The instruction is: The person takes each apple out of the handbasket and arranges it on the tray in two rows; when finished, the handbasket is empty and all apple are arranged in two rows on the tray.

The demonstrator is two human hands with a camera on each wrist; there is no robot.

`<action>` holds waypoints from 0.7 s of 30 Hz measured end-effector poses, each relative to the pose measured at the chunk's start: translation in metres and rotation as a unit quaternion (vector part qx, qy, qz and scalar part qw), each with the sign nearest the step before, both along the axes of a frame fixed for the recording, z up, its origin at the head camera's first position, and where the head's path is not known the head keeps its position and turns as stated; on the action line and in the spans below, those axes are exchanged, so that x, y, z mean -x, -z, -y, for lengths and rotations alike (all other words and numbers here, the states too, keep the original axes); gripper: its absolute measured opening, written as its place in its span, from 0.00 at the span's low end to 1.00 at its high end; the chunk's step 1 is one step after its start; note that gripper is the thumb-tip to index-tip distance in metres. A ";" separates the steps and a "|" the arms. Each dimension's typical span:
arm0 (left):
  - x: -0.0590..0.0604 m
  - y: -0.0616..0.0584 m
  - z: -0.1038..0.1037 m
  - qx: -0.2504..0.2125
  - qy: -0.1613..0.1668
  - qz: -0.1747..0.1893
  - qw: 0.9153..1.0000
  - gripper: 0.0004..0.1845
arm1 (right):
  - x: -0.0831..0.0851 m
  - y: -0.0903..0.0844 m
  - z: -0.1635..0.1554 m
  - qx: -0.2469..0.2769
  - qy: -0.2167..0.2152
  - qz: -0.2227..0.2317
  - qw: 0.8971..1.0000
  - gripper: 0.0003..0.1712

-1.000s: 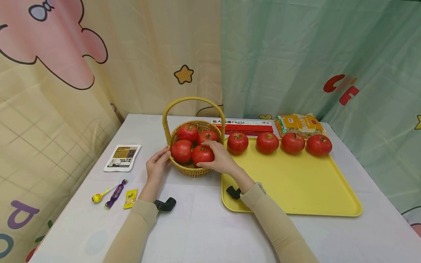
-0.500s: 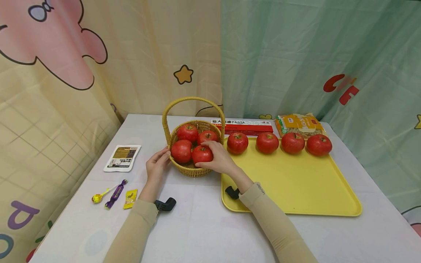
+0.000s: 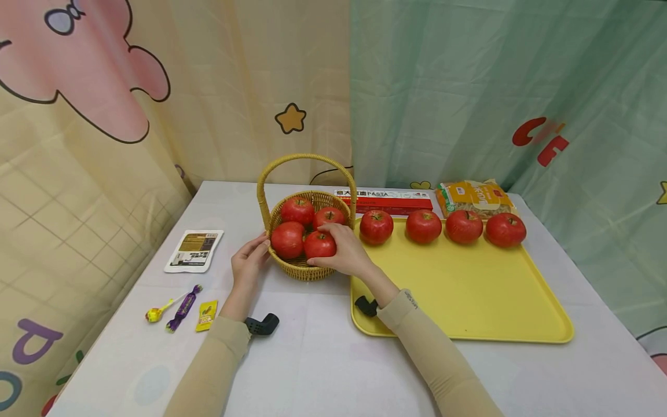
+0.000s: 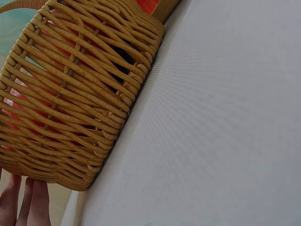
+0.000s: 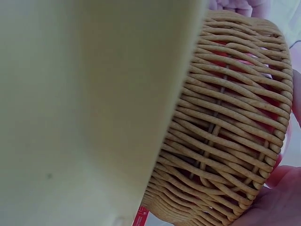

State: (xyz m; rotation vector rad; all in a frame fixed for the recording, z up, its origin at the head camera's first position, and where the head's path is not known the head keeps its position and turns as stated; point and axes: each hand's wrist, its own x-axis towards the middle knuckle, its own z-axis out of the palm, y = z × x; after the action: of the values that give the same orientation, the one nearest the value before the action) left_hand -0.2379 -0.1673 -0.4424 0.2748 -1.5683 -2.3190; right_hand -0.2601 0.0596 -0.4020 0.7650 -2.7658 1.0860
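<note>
A round wicker basket [image 3: 307,274] with a tall handle stands on the table, holding several red apples. My right hand [image 3: 349,249] reaches over its right rim and grips the front right apple [image 3: 319,245], thumb in front and fingers on top. Beside that apple lies another apple [image 3: 288,240], with more behind. At the basket's left side, my left hand [image 3: 250,263] holds the wall, thumb by the rim. In the left wrist view, its fingers [image 4: 38,202] lie against the weave. The right wrist view shows the basket's side [image 5: 221,122] close up.
Right of the basket lies a yellow tray [image 3: 469,289], with several apples [image 3: 424,226] in a row along its back edge. Behind are a red pasta box [image 3: 388,204] and a noodle bag [image 3: 476,197]. At left lie a white pouch [image 3: 194,251], a lollipop [image 3: 154,314] and wrapped candies [image 3: 183,310].
My right hand, still gripping the apple, has shifted very slightly left within the basket. My left hand and the basket have stayed in place.
</note>
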 end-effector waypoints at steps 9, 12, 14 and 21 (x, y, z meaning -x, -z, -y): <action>0.001 0.001 0.000 0.000 0.001 -0.004 1.000 0.14 | -0.001 0.000 0.002 -0.006 0.010 0.004 1.000 0.44; 0.001 0.001 0.000 0.001 -0.001 -0.004 1.000 0.14 | 0.000 0.000 0.003 -0.012 0.013 0.001 1.000 0.45; 0.000 0.001 0.000 0.002 -0.001 -0.002 1.000 0.14 | 0.000 0.000 0.003 -0.016 0.014 0.000 1.000 0.45; 0.000 0.000 -0.001 0.003 0.001 -0.002 1.000 0.15 | -0.001 -0.001 0.004 -0.017 0.016 0.002 1.000 0.45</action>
State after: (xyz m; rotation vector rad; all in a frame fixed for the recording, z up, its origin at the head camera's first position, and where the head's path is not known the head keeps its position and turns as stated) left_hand -0.2380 -0.1667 -0.4424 0.2663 -1.5743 -2.3129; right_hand -0.2591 0.0558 -0.4011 0.7201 -2.7961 1.0387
